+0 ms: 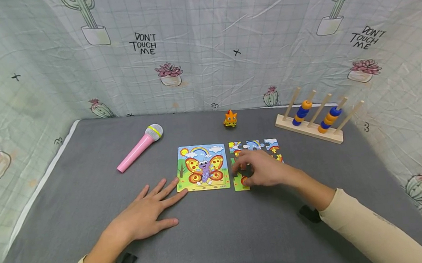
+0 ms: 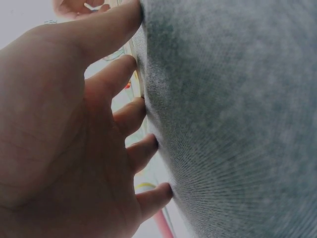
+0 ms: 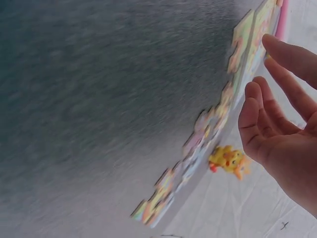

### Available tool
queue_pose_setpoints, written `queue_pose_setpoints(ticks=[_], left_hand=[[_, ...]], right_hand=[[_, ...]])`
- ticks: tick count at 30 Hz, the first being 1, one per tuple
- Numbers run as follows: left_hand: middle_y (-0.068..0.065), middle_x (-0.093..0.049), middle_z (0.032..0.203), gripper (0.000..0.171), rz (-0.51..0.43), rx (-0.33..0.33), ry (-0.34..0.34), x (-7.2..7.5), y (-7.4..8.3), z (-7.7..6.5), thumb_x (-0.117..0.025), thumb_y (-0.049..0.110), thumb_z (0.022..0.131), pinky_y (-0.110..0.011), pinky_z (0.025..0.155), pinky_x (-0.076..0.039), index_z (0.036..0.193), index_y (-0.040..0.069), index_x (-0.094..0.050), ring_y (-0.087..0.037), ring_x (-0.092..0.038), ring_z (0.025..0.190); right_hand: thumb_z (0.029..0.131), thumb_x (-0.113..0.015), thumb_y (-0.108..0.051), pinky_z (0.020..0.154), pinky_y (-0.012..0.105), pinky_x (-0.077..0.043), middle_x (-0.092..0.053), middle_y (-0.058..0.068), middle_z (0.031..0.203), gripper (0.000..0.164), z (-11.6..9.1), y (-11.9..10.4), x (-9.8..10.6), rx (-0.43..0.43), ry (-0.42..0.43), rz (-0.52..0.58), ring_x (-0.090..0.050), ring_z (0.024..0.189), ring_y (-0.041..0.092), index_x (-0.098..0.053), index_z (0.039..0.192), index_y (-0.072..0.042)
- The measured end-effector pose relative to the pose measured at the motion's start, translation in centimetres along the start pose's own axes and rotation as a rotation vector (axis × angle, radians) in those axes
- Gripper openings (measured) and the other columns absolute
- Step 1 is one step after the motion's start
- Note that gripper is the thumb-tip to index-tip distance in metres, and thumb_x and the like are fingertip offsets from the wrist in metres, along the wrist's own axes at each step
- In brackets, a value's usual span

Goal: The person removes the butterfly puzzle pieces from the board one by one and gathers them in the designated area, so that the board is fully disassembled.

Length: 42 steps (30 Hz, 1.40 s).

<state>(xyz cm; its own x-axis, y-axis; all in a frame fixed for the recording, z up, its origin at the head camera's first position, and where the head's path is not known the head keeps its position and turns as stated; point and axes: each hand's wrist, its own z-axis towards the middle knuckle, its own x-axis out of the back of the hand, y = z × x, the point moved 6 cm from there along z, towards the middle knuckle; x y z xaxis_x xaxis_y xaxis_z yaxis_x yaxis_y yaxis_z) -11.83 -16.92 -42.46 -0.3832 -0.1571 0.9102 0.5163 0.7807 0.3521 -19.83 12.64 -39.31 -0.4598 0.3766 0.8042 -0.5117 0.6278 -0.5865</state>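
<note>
My left hand (image 1: 146,215) lies palm down on the grey table with its fingers spread. Two of its fingertips touch the left edge of a butterfly picture board (image 1: 204,183). My right hand (image 1: 264,168) hovers over loose jigsaw pieces (image 1: 253,145) just right of the board. Its thumb and index finger stand apart near a green corner piece (image 1: 240,186), and nothing shows between them in the right wrist view. The other fingers of that hand (image 3: 287,134) are loosely bent. Part of the piece layout is hidden under the right hand.
A pink toy microphone (image 1: 136,152) lies at the back left. Behind the board stands a small orange toy figure (image 1: 230,119). At the back right is a wooden peg stand (image 1: 308,128) with blue and orange beads. A patterned cloth (image 1: 204,76) hangs around the table.
</note>
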Motion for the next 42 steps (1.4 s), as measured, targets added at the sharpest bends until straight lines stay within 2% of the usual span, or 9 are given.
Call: queue_pose_setpoints(ticks=[5,10,14,18,26,33,42], left_hand=[[-0.002,-0.021,0.175,0.073,0.000,0.000,-0.001,0.1,0.1,0.0,-0.066,0.051,0.099,-0.075,0.121,-0.019,0.163,0.036,-0.035,-0.042,-0.020,0.160],[-0.003,-0.022,0.175,0.073,0.006,0.000,0.000,0.1,0.1,0.0,-0.067,0.050,0.098,-0.075,0.120,-0.020,0.163,0.036,-0.035,-0.042,-0.020,0.160],[-0.003,-0.022,0.175,0.073,0.004,-0.001,0.002,0.1,0.1,0.0,-0.066,0.050,0.099,-0.075,0.120,-0.020,0.163,0.035,-0.036,-0.043,-0.020,0.159],[-0.003,-0.023,0.175,0.072,0.001,-0.003,0.002,0.1,0.1,-0.1,-0.066,0.050,0.099,-0.075,0.120,-0.020,0.163,0.035,-0.037,-0.043,-0.021,0.159],[-0.002,-0.023,0.174,0.072,0.015,-0.011,0.018,0.1,0.2,0.0,-0.067,0.050,0.099,-0.074,0.120,-0.022,0.163,0.036,-0.036,-0.042,-0.022,0.159],[-0.002,-0.023,0.174,0.072,0.011,-0.013,0.018,0.2,0.2,0.0,-0.067,0.049,0.099,-0.074,0.120,-0.022,0.162,0.036,-0.037,-0.042,-0.022,0.159],[-0.001,-0.022,0.175,0.072,0.007,-0.006,0.012,0.1,0.1,0.0,-0.066,0.050,0.099,-0.074,0.121,-0.020,0.163,0.037,-0.036,-0.042,-0.021,0.160]], right_hand=[[0.081,-0.086,-0.008,0.076,0.032,-0.049,-0.069,0.009,0.109,0.041,1.0,-0.9,-0.2,-0.019,-0.009,0.019,-0.063,0.094,0.027,-0.076,0.121,-0.012],[0.083,-0.086,-0.009,0.075,0.030,-0.050,-0.069,0.008,0.107,0.044,2.3,-2.0,-0.6,0.012,-0.003,0.015,-0.064,0.092,0.026,-0.075,0.125,-0.011],[0.082,-0.086,-0.008,0.080,0.030,-0.051,-0.071,0.005,0.113,0.046,3.5,-2.8,-1.2,0.046,-0.011,-0.024,-0.066,0.098,0.023,-0.074,0.126,-0.012],[0.082,-0.087,-0.010,0.083,0.030,-0.051,-0.071,0.005,0.114,0.049,4.6,-3.4,-1.9,0.045,-0.023,-0.026,-0.065,0.099,0.023,-0.073,0.129,-0.014],[0.080,-0.088,-0.008,0.080,0.028,-0.051,-0.069,0.006,0.108,0.046,6.3,-4.0,-3.2,0.042,-0.030,-0.023,-0.064,0.095,0.023,-0.075,0.124,-0.011],[0.080,-0.087,-0.011,0.084,0.029,-0.051,-0.069,0.004,0.111,0.044,7.0,-4.1,-3.7,0.015,-0.042,-0.072,-0.063,0.098,0.020,-0.076,0.123,-0.012],[0.082,-0.085,-0.008,0.085,0.033,-0.050,-0.069,0.003,0.109,0.046,7.5,-4.3,-4.1,-0.032,-0.081,-0.074,-0.060,0.098,0.021,-0.075,0.127,-0.011]])
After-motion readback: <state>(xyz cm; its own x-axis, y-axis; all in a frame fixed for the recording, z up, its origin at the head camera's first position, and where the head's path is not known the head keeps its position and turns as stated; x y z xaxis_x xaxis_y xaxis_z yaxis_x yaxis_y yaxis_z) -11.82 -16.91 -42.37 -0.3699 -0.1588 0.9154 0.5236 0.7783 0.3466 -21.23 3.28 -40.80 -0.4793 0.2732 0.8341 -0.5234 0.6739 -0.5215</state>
